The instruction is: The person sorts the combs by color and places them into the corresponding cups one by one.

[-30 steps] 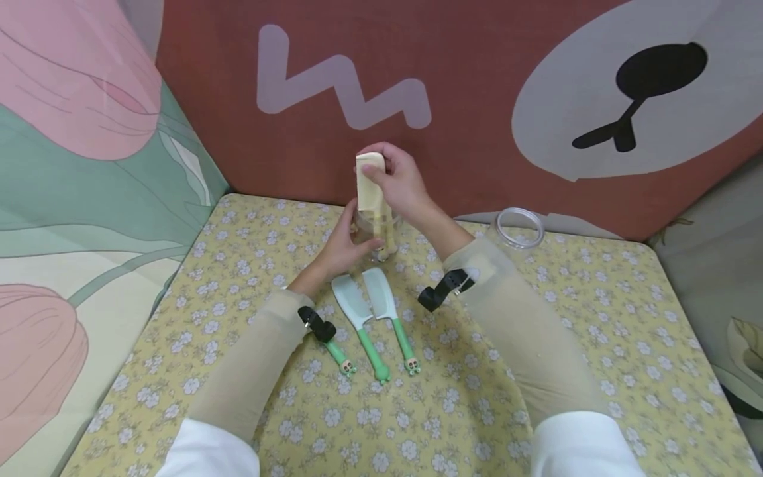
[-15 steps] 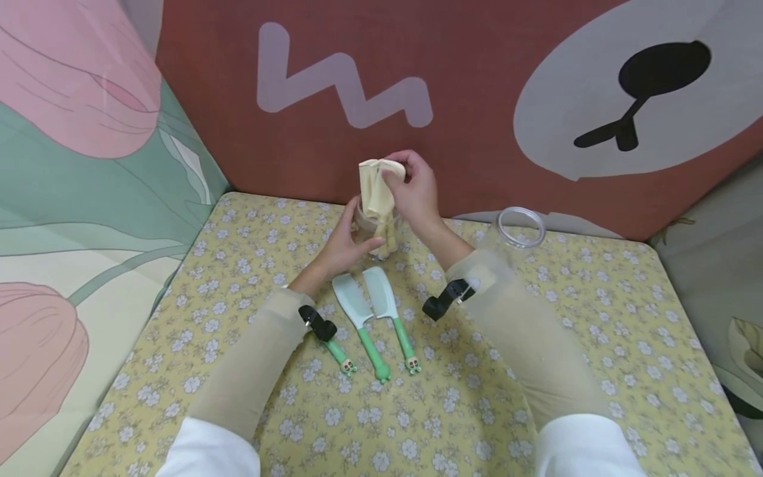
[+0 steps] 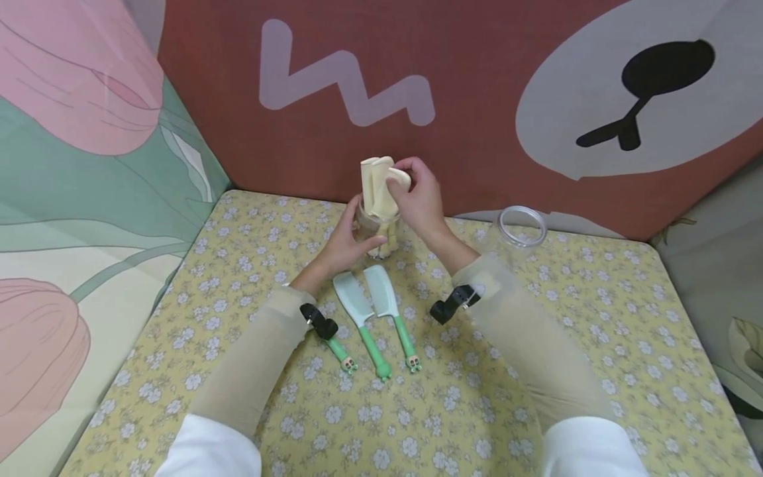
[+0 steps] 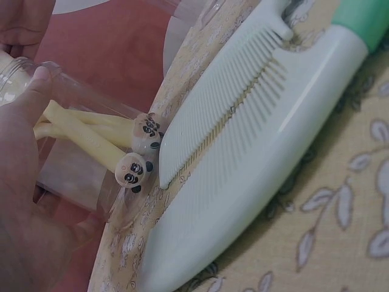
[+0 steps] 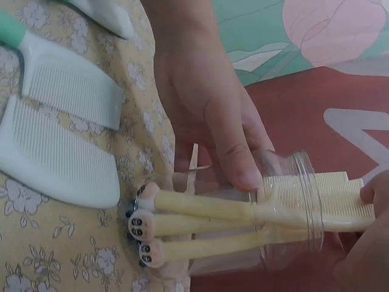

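Observation:
A clear jar (image 5: 213, 264) stands upright at the table's far side, holding three cream combs (image 3: 377, 189) with their heads sticking out of the mouth. Their handles (image 5: 206, 205) point down and end in panda faces near the bottom. My left hand (image 3: 346, 244) grips the jar from the left, thumb across its near side. With thumb and fingers, my right hand (image 3: 422, 202) pinches the head of the rightmost cream comb (image 3: 402, 177), just above the rim. Close in front of the jar lie two pale mint combs (image 3: 353, 299) with green handles, heads side by side.
A third green handle (image 3: 341, 356) shows beside my left wrist, the rest of it hidden in the head view. Another clear jar (image 3: 522, 228) stands at the back right, near my right forearm. A brown printed cloth (image 3: 477, 146) rises right behind the table.
My right hand has shifted right and slightly down with the pinched comb. The cream comb heads, stacked together before, now spread apart in the jar's mouth. My left hand keeps its hold.

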Available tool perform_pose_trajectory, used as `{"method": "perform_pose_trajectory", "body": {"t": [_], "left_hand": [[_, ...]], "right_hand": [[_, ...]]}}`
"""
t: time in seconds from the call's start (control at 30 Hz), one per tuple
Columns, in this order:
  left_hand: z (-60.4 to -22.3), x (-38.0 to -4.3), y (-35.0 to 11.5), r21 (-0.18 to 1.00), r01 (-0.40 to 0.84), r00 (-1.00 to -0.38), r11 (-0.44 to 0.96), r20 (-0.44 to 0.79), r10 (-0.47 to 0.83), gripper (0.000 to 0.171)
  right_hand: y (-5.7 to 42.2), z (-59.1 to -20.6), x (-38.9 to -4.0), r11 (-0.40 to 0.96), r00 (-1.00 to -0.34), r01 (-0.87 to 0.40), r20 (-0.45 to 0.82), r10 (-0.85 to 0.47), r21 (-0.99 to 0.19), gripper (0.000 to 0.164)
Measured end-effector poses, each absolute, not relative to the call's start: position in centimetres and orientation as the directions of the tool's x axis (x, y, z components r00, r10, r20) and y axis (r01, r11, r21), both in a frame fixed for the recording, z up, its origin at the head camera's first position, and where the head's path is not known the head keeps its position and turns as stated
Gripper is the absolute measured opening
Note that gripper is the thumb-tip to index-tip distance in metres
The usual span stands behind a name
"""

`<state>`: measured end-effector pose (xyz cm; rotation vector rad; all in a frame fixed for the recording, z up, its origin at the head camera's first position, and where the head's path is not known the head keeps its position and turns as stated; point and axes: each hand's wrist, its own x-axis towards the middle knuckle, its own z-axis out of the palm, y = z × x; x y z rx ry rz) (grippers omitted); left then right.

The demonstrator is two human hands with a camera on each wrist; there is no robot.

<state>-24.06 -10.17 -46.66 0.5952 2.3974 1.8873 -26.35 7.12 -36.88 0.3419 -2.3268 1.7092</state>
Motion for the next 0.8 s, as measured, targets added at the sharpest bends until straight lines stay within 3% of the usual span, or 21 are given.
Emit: {"method": "perform_pose_trajectory", "body": {"t": [0.23, 0.4, 0.6, 0.8], "left_hand": [[-46.6, -24.1, -10.1, 0.945, 0.276, -0.927, 0.178, 0.213, 0.309, 0.091], [-46.6, -23.9, -10.0, 0.946, 0.267, -0.928, 0.187, 0.200, 0.314, 0.092], [-46.6, -24.0, -10.0, 0.944, 0.273, -0.928, 0.188, 0.206, 0.311, 0.092], [-46.6, -24.1, -10.0, 0.943, 0.267, -0.929, 0.200, 0.196, 0.315, 0.094]], "right_hand": [[8.3, -36.9, -26.3, 0.333, -0.941, -0.338, 0.325, -0.098, -0.880, 0.028], [9.9, -36.5, -25.9, 0.387, -0.913, -0.405, 0.342, -0.223, -0.829, 0.038], [12.3, -35.3, -24.6, 0.547, -0.828, -0.546, 0.306, -0.470, -0.635, 0.067], [14.1, -34.6, -22.9, 0.646, -0.774, -0.620, 0.215, -0.595, -0.445, 0.086]]}}
